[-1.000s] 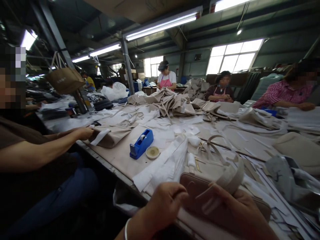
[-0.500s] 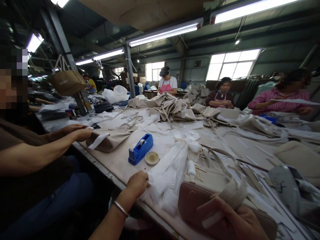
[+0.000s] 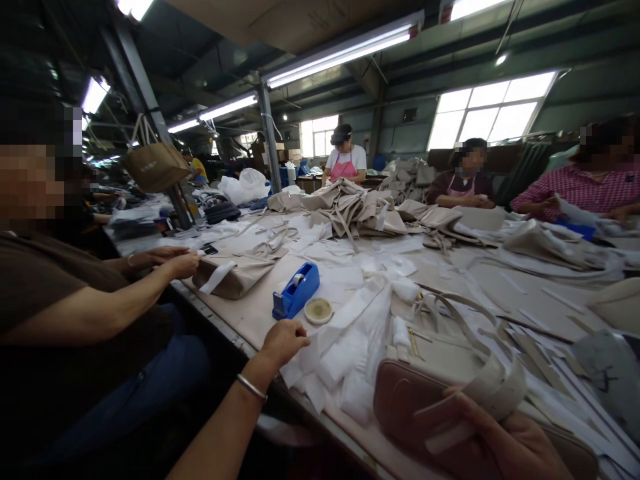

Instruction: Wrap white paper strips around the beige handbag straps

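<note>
While the right hand (image 3: pixel 520 433) grips the near side of the beige handbag (image 3: pixel 400 400), fingers over its wide strap (image 3: pixel 493 380), the left hand (image 3: pixel 285 343) hangs at the bag's 9-10 o'clock, fingers drawn in; can't tell if anything is pinched. Bag lies about 5 o'clock from frame centre, by the near edge of the worktable (image 3: pixel 237 317), mauve panel towards the wearer. My read: light for its bulk, semi-stiff body, floppy straps, smooth face that could slip or scuff. Hold it by the strap roots or lower corners, off the gold zipper (image 3: pixel 414 341). Clock from the bag now: white wrapping sheets (image 3: pixel 335 367) crowd 9-10, thin, likely easy to crease; blue tape dispenser (image 3: pixel 295 290) and round dish (image 3: pixel 319 311) beyond them at 10; heap of beige bags (image 3: pixel 350 207) at 11; cut strips (image 3: pixel 540 363) at 2; grey plastic bundle (image 3: pixel 607 377) at 3. Co-worker's hand (image 3: pixel 183 265) at 10, well apart. Main obstacles: strap loops over the top, sheets on the left, strips on the right.
</note>
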A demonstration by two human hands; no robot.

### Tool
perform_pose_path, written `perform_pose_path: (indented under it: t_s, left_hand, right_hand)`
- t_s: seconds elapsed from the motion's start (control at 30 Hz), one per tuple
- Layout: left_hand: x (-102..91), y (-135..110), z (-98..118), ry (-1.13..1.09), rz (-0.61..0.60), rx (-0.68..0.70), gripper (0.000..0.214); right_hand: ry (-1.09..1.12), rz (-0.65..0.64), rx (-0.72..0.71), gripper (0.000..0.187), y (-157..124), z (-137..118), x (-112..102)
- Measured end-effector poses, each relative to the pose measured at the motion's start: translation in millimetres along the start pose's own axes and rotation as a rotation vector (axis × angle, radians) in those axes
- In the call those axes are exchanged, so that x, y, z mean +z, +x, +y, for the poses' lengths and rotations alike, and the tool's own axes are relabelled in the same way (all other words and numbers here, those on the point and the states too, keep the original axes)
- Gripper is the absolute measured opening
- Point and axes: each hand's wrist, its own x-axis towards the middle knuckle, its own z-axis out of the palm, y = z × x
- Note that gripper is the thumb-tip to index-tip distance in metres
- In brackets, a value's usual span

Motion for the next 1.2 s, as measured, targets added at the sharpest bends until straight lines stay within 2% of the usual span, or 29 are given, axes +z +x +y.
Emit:
perform_pose_path:
  t_s: [0.13,0.27,0.4,0.53,0.73,0.87,1.0,1.07,1.2]
  left_hand:
    - [7.8,-0.2,-2.5,0.078,0.011,-0.015,0.014]
    - [14.1,-3.5,-1.2,0.113,0.007,0.018,0.023]
    - [14.7,-6.5,0.5,0.067,0.036,0.070,0.023]
    - [7.0,-6.7,-0.2,-0.076,0.077,0.111,0.019]
    - [-7.5,-4.0,-3.5,-0.478,0.062,0.144,0.014]
    - [-10.3,-12.0,9.2,-0.768,-0.012,0.120,0.021]
    - [-13.0,-33.1,40.0,-0.949,-0.141,0.163,0.026]
    - [-16.1,-46.9,57.9,-0.991,-0.260,0.218,0.024]
    - [-26.4,-74.6,88.5,-0.962,-0.540,0.328,0.011]
  right_hand:
    - [-0.038,-0.083,0.000,0.051,1.9,6.9,-2.9]
    - [-0.060,-0.095,0.013,0.051,3.0,14.0,-5.5]
    - [-0.057,-0.088,0.022,0.051,2.3,15.5,-4.3]
    - [-0.063,-0.040,0.038,0.053,0.1,10.3,-1.6]
    - [-0.007,-0.112,0.035,0.051,0.4,8.0,-3.4]
    - [0.132,-0.181,0.050,0.051,-0.4,8.3,-1.4]
    - [0.233,-0.165,-0.005,0.045,-10.4,-6.8,7.0]
    - [0.138,-0.200,-0.112,0.036,-15.4,-20.0,10.6]
    - [-0.228,-0.385,-0.383,0.023,-16.8,-44.7,14.7]
